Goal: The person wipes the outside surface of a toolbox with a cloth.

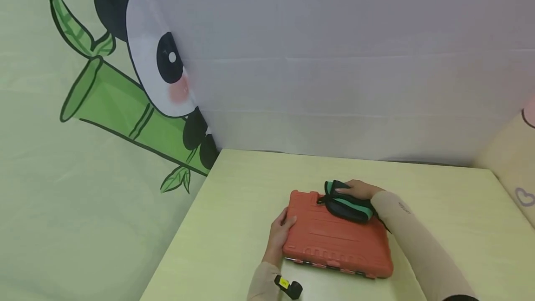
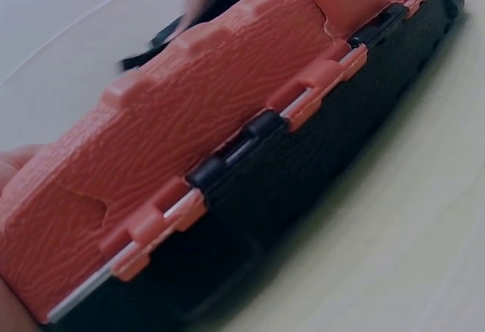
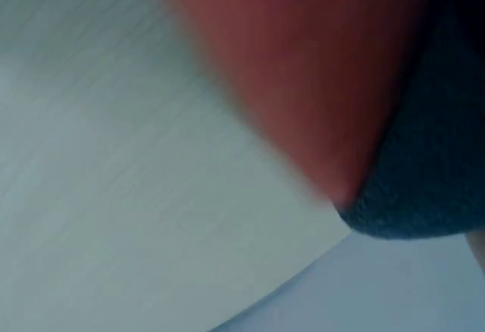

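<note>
Beneath the right hand, the pouch hides part of the case, which blurs in the right wrist view. Behind that hand, the sleeve's mark is too small to read.

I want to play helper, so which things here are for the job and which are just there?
For the job:
orange case, held by the left hand
black-and-green pouch, gripped by the right hand

Just there:
panda picture
pale yellow table

One red-and-black hard plastic case; apparently one black-and-green pouch, its folds muddling the count; two hands, left hand and right hand; one table; one printed panda, left.
</note>
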Demonstrator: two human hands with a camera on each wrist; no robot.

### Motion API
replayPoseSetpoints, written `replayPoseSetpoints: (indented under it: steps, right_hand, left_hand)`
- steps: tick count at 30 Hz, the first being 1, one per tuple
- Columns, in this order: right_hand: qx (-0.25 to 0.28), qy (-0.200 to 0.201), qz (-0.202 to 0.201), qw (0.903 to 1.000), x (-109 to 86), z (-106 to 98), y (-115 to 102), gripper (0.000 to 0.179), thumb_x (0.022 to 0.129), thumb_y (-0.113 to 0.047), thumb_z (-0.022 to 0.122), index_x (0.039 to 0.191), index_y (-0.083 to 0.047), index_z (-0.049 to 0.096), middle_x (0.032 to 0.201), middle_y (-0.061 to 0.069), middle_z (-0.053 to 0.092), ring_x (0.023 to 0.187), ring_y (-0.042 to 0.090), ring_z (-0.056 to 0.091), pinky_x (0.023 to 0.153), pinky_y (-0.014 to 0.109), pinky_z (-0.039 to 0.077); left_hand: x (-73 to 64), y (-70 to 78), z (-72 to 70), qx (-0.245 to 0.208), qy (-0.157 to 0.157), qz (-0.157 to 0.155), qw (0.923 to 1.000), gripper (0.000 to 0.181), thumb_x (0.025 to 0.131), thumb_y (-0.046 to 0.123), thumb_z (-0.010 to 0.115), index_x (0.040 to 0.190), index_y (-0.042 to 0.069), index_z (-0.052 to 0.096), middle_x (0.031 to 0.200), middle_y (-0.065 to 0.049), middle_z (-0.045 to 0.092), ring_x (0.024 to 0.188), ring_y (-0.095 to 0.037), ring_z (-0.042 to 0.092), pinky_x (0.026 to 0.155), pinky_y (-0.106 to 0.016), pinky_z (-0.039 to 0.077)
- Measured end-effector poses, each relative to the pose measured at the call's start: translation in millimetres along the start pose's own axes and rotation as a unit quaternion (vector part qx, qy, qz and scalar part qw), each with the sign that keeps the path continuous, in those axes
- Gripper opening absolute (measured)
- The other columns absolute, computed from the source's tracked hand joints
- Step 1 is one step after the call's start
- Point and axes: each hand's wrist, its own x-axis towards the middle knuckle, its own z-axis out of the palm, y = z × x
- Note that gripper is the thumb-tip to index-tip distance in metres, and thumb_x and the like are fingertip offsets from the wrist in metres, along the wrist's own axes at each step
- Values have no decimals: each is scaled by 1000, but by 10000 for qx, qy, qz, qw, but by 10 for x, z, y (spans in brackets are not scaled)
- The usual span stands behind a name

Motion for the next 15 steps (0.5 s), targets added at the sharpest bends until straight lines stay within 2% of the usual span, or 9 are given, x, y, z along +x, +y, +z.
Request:
replayPoseSetpoints:
  steps: [4, 6, 8, 11, 13, 15]
  right_hand:
    - [66, 216, -39, 9997, 280, 188, -266, 47, 98, -38, 38, 117, -1, 60, 119, 19, 60, 106, 30, 58, 89, 42, 46]
    - [131, 301, -116, 9994, 391, 271, -401, 46, 98, -37, 38, 118, -1, 60, 120, 19, 59, 106, 31, 58, 89, 42, 46]
    - [-23, 395, -311, 9987, 483, 337, -533, 44, 98, -35, 39, 116, -2, 61, 118, 19, 60, 106, 32, 58, 90, 43, 46]
    - [-345, 549, -601, 9961, 577, 398, -663, 40, 98, -33, 41, 114, -3, 62, 115, 17, 62, 106, 32, 58, 89, 43, 46]
    - [-591, 650, -745, 9933, 610, 406, -682, 37, 97, -33, 43, 109, -5, 64, 111, 16, 65, 104, 31, 60, 88, 43, 47]
    - [-654, 690, -842, 9919, 611, 395, -659, 35, 97, -33, 44, 107, -7, 65, 109, 13, 66, 102, 29, 61, 87, 41, 48]
  left_hand:
    - [-124, 129, 27, 130, -12, -1, 9999, 60, 88, 18, 60, 139, -3, 35, 140, -25, 39, 130, -38, 37, 105, -49, 34]
    - [-149, 144, 37, 147, 29, -10, 9999, 59, 88, 18, 60, 138, -3, 37, 139, -24, 41, 129, -37, 39, 105, -48, 34]
    - [-135, 129, 42, 209, 61, 27, 9998, 58, 88, 18, 60, 138, -2, 39, 139, -24, 42, 128, -38, 40, 104, -49, 35]
    - [-45, 24, 35, 204, 160, 52, 9997, 60, 87, 23, 63, 138, 2, 40, 139, -22, 42, 129, -36, 39, 105, -49, 34]
    - [20, -54, 31, 201, 238, 37, 9995, 62, 86, 26, 64, 139, 3, 40, 140, -21, 42, 130, -36, 39, 105, -49, 33]
    - [0, -26, 27, 212, 283, 47, 9994, 62, 86, 25, 63, 138, 2, 40, 139, -22, 42, 130, -36, 39, 105, -48, 34]
